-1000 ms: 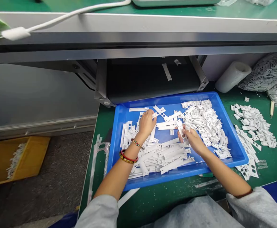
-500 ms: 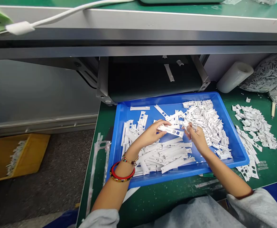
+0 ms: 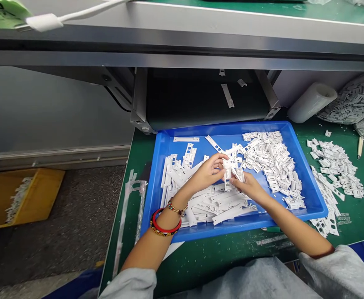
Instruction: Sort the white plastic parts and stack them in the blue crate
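Observation:
Above the blue tray [image 3: 257, 227], my left hand [image 3: 211, 170] pinches a long white plastic strip with cut-outs [image 3: 227, 174], which points down toward me. My right hand [image 3: 247, 182] is closed on a small white plastic piece [image 3: 239, 173], held up against the strip's right side. Whether the two parts are joined cannot be made out. Beneath my hands lies a heap of long white strips [image 3: 207, 205] in the tray. A pile of small white clips [image 3: 272, 162] fills the tray's right side.
A dark conveyor belt [image 3: 194, 99] behind the tray carries a few white parts. To the right, more small clips [image 3: 338, 166] lie on the green table [image 3: 225, 265], near a plastic roll [image 3: 312, 101] and a filled bag [image 3: 353, 97]. A yellow bin [image 3: 49, 193] stands at lower left.
The strip has turned from lying sideways to pointing toward me. My right hand has moved left with its small piece and now meets the strip. The view has shifted slightly.

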Motion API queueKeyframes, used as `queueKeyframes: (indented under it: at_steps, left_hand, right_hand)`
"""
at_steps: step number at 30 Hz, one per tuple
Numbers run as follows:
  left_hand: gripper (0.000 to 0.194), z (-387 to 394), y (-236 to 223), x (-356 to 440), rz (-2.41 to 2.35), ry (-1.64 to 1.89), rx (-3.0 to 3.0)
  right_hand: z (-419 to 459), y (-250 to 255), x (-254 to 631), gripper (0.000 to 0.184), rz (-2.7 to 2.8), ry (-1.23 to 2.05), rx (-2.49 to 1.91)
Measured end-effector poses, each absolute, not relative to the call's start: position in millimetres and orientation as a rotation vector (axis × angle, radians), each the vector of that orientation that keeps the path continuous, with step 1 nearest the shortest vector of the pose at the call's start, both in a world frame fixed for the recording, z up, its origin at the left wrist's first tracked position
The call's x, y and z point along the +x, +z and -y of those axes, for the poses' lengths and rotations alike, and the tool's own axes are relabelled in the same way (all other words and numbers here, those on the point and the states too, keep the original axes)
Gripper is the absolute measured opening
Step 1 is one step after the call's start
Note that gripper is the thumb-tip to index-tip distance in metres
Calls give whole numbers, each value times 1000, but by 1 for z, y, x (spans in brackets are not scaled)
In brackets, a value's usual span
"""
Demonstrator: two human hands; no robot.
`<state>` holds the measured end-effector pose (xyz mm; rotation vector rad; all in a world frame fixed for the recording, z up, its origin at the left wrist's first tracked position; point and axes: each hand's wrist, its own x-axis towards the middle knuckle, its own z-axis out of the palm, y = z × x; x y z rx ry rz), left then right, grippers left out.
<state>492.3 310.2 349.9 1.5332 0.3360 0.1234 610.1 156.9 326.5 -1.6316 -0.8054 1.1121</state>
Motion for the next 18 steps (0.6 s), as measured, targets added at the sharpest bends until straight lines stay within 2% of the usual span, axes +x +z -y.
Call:
queueKeyframes:
  at_steps: [9, 14, 18]
  left_hand:
    - [39, -302, 345, 498, -485, 280, 1653]
    - [32, -302, 339, 499, -551, 345, 1557]
    - [19, -299, 343, 500, -460, 322, 1543]
  right_hand:
    - [-157, 330, 610, 41, 821, 1119, -1613]
    - [-158, 330, 608, 44, 820, 1131, -1574]
    - [-156, 322, 607, 42, 864, 1113, -1573]
